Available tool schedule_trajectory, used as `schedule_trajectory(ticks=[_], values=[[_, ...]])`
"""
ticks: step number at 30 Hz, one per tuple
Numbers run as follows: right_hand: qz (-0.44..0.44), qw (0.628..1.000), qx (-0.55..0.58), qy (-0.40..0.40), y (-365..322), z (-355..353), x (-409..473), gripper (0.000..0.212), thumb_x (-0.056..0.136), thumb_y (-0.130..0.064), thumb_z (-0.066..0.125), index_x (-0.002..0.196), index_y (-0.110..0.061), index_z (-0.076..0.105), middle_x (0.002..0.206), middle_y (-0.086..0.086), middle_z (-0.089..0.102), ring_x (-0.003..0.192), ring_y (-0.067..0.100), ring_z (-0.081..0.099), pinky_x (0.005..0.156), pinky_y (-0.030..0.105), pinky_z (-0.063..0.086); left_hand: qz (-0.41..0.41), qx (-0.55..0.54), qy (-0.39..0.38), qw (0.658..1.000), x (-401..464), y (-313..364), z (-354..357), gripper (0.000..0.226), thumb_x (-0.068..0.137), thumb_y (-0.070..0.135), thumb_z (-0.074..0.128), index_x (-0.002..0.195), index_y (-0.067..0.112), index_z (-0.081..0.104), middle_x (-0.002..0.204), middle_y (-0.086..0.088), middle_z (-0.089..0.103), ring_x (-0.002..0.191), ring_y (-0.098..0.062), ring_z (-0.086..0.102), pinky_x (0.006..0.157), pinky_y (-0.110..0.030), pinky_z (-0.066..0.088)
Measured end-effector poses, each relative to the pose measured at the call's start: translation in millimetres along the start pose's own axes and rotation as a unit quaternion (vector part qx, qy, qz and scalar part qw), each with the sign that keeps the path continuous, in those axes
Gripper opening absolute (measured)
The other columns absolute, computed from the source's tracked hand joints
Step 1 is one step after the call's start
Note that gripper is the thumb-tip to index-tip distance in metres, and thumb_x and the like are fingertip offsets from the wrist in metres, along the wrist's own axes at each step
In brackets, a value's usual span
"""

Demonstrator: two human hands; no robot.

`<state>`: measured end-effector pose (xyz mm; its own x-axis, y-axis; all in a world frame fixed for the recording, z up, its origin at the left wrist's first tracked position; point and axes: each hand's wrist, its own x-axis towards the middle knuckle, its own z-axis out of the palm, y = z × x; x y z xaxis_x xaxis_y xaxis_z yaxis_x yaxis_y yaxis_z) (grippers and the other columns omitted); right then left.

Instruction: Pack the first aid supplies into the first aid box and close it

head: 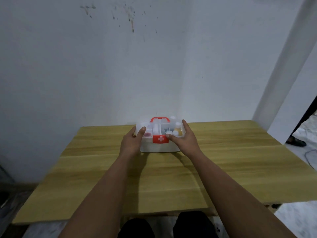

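A white first aid box point(159, 147) stands at the far middle of the wooden table point(154, 177). Its clear lid point(164, 127) with a red handle point(159, 119) lies over it, and a red latch with a white cross point(160, 139) sits on the front. Small bottles and other supplies show through the lid, among them a yellow bottle point(178, 132). My left hand point(133, 140) grips the lid's left front corner. My right hand point(184, 139) holds the right side, thumb beside the latch.
A white wall rises just behind the table's far edge. A white pillar point(283, 83) stands at the right, with a dark shoe point(295, 141) and a cable on the floor beyond it. My dark-clad knees point(163, 225) are under the near edge.
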<state>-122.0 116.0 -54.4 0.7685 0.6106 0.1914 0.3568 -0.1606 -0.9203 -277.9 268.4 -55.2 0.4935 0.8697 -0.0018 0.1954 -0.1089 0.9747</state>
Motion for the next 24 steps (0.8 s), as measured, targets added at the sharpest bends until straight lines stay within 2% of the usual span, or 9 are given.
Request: schedule_trajectory(ticks=[4,10,13,16,18,20,22,23,24], values=[[-0.002,1.000,0.014,-0.001,7.9,-0.6,26.8,0.109,0.074,-0.045,0.089,0.161,-0.024,0.026,0.160,-0.001,0.042,0.143,0.022,0.044,0.114,0.042,0.043,0.031,0.023,-0.004,0.999,20.9,-2.3,12.5,0.072,0.089,0.074,0.057,0.149,0.034,0.055,0.131,-0.003,0.070,0.112,-0.028,0.068,0.085,-0.052,0.063],[-0.013,1.000,0.021,0.007,17.4,-0.8,62.0,0.105,0.076,-0.043,0.088,0.161,-0.025,0.028,0.156,-0.001,0.045,0.139,0.020,0.047,0.106,0.032,0.046,0.039,0.033,-0.005,0.999,56.5,-5.5,30.1,0.115,0.062,0.102,0.046,0.154,0.034,0.048,0.137,-0.006,0.068,0.114,-0.027,0.068,0.082,-0.049,0.065],[-0.006,1.000,0.026,0.002,18.4,-2.1,72.2,0.100,0.080,-0.038,0.087,0.160,-0.025,0.028,0.150,-0.003,0.049,0.131,0.016,0.050,0.094,0.021,0.045,0.045,0.039,-0.004,0.998,69.8,-7.4,35.4,0.111,0.066,0.100,0.048,0.155,0.034,0.047,0.137,-0.007,0.068,0.114,-0.028,0.069,0.081,-0.049,0.065],[-0.005,0.999,0.036,0.000,19.0,-2.3,80.0,0.095,0.082,-0.033,0.085,0.158,-0.027,0.029,0.134,-0.012,0.050,0.121,0.011,0.050,0.077,0.007,0.042,0.045,0.044,-0.007,0.998,80.2,-7.7,39.5,0.106,0.070,0.098,0.049,0.154,0.034,0.048,0.140,-0.007,0.066,0.117,-0.028,0.068,0.085,-0.050,0.064],[-0.004,0.999,0.034,-0.006,18.8,-1.7,82.8,0.094,0.083,-0.033,0.084,0.159,-0.027,0.027,0.136,-0.010,0.050,0.119,0.009,0.050,0.072,0.005,0.041,0.048,0.033,-0.012,0.998,80.2,-3.9,40.1,0.088,0.080,0.087,0.054,0.149,0.033,0.054,0.136,-0.006,0.069,0.114,-0.027,0.069,0.083,-0.050,0.064],[0.001,0.999,0.033,-0.011,16.0,-2.6,81.8,0.098,0.083,-0.036,0.084,0.160,-0.027,0.024,0.148,-0.004,0.048,0.123,0.011,0.049,0.084,0.010,0.042,0.057,0.046,-0.009,0.997,74.1,6.3,40.2,0.066,0.091,0.072,0.057,0.144,0.031,0.060,0.131,-0.006,0.071,0.108,-0.025,0.070,0.079,-0.047,0.065],[0.009,0.999,0.028,-0.018,14.0,-3.7,80.2,0.104,0.083,-0.040,0.083,0.163,-0.027,0.017,0.159,0.001,0.040,0.136,0.020,0.047,0.098,0.024,0.042,0.059,0.051,-0.012,0.997,69.9,11.2,40.5,0.054,0.097,0.062,0.057,0.139,0.029,0.061,0.129,-0.006,0.070,0.111,-0.028,0.069,0.081,-0.044,0.064],[0.010,1.000,0.012,-0.020,10.7,-3.5,75.9,0.109,0.083,-0.042,0.082,0.164,-0.026,0.011,0.163,0.003,0.034,0.143,0.025,0.042,0.104,0.030,0.041,0.056,0.066,-0.010,0.996,69.1,12.8,40.3,0.050,0.098,0.060,0.057,0.136,0.028,0.060,0.131,-0.006,0.068,0.116,-0.030,0.067,0.085,-0.044,0.062],[0.020,1.000,0.004,-0.014,9.2,-3.8,73.1,0.113,0.082,-0.046,0.082,0.164,-0.027,0.006,0.166,0.005,0.028,0.147,0.028,0.036,0.109,0.036,0.039,0.053,0.085,-0.002,0.995,67.3,13.4,39.7,0.059,0.097,0.062,0.058,0.143,0.025,0.056,0.138,-0.008,0.065,0.123,-0.032,0.063,0.090,-0.046,0.060]])
